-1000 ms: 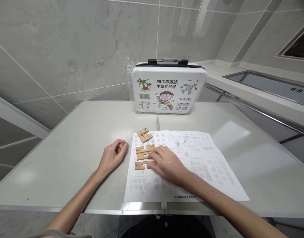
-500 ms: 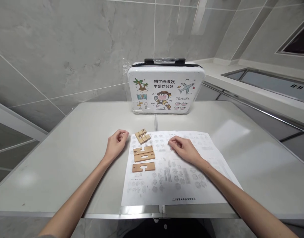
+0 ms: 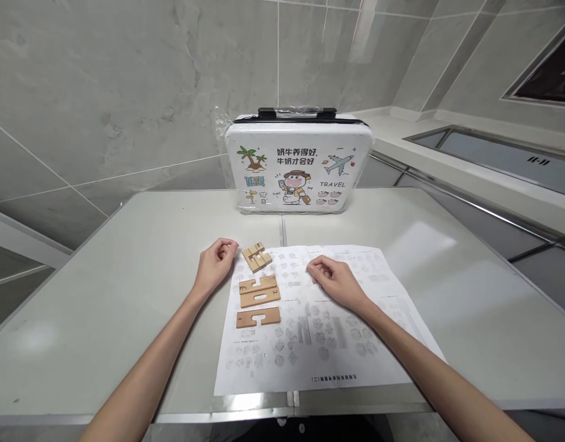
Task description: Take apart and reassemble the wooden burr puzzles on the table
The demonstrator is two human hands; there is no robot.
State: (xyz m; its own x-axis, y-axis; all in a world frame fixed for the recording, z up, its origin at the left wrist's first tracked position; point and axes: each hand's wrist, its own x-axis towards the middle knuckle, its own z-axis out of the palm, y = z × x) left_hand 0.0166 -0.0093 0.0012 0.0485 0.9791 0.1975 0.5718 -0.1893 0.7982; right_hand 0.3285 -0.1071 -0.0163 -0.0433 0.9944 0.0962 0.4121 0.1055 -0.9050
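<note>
My left hand (image 3: 216, 264) rests on the table just left of some flat wooden puzzle pieces, its fingers curled in and nothing visible in them. Nearest to it is a small group of interlocked wooden pieces (image 3: 253, 261), lying at a slant. Below that, a notched piece marked 6 (image 3: 249, 286) sits against a slotted piece marked 2 (image 3: 248, 300). Closer to me lies a separate piece with a C-shaped cut-out (image 3: 245, 320). My right hand (image 3: 335, 279) lies on the printed sheet (image 3: 310, 362), also curled, holding nothing that I can see.
A white hard case (image 3: 300, 138) with cartoon prints and a black handle, wrapped in clear plastic, stands upright at the table's back. The grey-white table (image 3: 139, 258) has a seam down its middle. A tiled wall rises behind, and a counter (image 3: 388, 132) runs along the right.
The whole view has shifted slightly, so the case, sheet and pieces appear a little further left. Both hands keep nearly the same curled pose; the pieces keep their arrangement.
</note>
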